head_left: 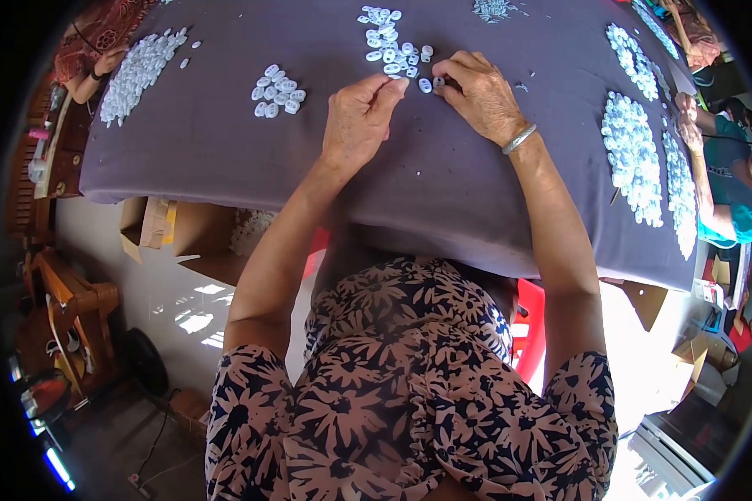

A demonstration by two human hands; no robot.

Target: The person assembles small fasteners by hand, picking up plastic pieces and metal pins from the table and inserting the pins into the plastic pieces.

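Observation:
My left hand (361,115) is closed in a pinch over the dark cloth, below a cluster of small white oval pieces (390,57). What lies between its fingertips is too small to make out. To its right, my right hand (481,93) wears a silver bangle. Its thumb and forefinger are closed on a small white oval piece with a dark mark (439,82). Just left of those fingertips lies a similar loose oval piece (425,85). A smaller pile of marked ovals (277,92) sits left of my left hand.
Large heaps of white pieces lie at the left (144,73) and right (631,154) of the cloth-covered table (251,171). Tiny pale bits (493,10) are at the far side. Other people sit at both sides. An open cardboard box (213,238) stands below the near edge.

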